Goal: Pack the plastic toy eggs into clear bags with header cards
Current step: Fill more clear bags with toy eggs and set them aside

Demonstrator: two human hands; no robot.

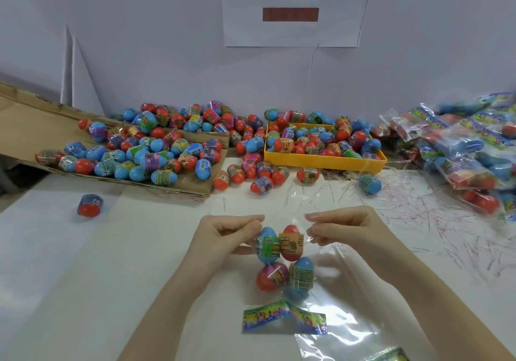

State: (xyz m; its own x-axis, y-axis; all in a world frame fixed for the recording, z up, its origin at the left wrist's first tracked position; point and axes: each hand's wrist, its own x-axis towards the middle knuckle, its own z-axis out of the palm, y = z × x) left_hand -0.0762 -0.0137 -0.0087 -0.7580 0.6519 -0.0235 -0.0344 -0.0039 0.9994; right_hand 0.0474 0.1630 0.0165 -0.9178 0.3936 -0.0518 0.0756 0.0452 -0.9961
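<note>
White table [69, 263], both hands [223, 233] [343, 229] pinching clear bag [282, 249] edges, four eggs [290, 245] inside

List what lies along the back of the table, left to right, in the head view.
Cardboard flap strewn with eggs → loose eggs on the table → yellow tray of eggs → pile of packed bags.
</note>
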